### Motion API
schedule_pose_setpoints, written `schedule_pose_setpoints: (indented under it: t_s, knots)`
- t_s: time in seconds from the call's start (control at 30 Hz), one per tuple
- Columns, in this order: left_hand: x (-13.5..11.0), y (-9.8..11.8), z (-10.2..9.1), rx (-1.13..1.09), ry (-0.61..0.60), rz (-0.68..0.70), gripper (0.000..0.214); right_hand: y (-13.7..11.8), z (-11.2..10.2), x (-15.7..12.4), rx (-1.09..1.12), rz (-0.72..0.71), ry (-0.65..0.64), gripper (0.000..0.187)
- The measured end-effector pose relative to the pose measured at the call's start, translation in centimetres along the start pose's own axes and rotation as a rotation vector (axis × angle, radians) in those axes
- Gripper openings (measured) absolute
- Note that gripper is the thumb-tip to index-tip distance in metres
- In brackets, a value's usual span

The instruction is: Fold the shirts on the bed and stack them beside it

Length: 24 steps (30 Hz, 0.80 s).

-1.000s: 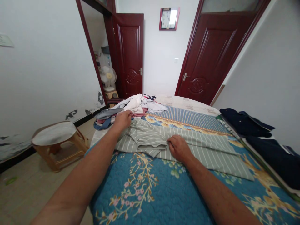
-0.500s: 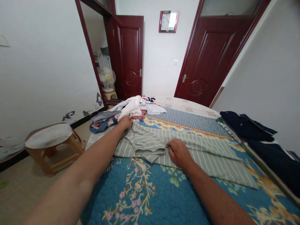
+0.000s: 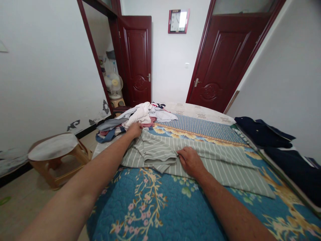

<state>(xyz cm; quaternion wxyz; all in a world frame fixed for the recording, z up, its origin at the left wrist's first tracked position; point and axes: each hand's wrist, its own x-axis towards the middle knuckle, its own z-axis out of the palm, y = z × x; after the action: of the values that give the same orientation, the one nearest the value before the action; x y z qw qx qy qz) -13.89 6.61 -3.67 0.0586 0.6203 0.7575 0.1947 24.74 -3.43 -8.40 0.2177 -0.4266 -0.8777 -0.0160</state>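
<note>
A grey-green striped garment (image 3: 200, 157) lies spread across the blue flowered quilt (image 3: 150, 204) on the bed. My left hand (image 3: 134, 130) is closed on the garment's far left corner, next to a pile of loose clothes (image 3: 140, 115). My right hand (image 3: 190, 161) pinches the near edge of the garment where a folded sleeve part lies. Both forearms reach forward over the quilt.
Dark navy clothes (image 3: 265, 135) lie folded along the bed's right side by the wall. A low wooden stool (image 3: 54, 155) stands on the floor at the left. Two dark red doors (image 3: 220, 63), a fan (image 3: 112, 83) and a wall clock (image 3: 178, 20) are beyond the bed.
My left hand has shifted a little from the cloth's left edge up to its far corner by the pile. My right hand has stayed on the near edge.
</note>
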Motion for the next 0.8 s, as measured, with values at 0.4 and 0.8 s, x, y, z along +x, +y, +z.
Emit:
schedule_pose_setpoints:
  t_s: [0.4,0.8]
  knots:
    - [-1.8,3.5,-0.4,0.121,-0.035,-0.047,0.047,-0.2,-0.5,0.3,-0.017,0.022,-0.040,0.024]
    - [-4.9,3.2,-0.3,0.080,-0.032,-0.065,0.046,-0.3,-0.4,0.3,-0.006,0.044,-0.063,0.026]
